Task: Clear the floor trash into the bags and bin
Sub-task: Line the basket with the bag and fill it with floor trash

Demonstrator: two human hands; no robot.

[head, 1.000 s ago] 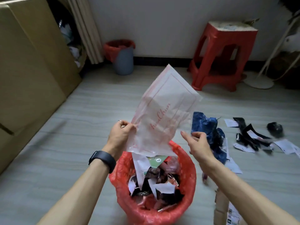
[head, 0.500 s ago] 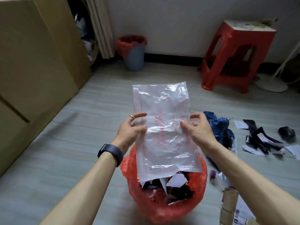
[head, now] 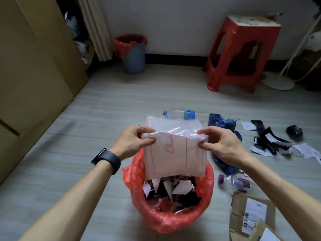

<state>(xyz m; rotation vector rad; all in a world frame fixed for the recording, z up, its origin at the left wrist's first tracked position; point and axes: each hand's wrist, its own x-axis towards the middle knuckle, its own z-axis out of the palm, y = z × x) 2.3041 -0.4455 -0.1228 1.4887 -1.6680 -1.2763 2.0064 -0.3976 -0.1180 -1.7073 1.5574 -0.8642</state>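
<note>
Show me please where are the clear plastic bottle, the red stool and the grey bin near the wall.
clear plastic bottle (head: 189,114), head view, on its blue label.
red stool (head: 225,37), head view, on its left front leg.
grey bin (head: 134,60), head view, on its grey side wall below the red liner.

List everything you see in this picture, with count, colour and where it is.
plastic bag: 1, clear with red print, folded over red bag
red bag: 1, red, floor centre, holding scraps
bin: 1, grey, red liner, by wall
stool: 1, red, right by wall
bottle: 1, clear, blue cap, floor
blue bag: 1, dark blue, floor right
cardboard: brown, bottom right
left hand: 1, pinching bag
right hand: 1, pinching bag
</note>
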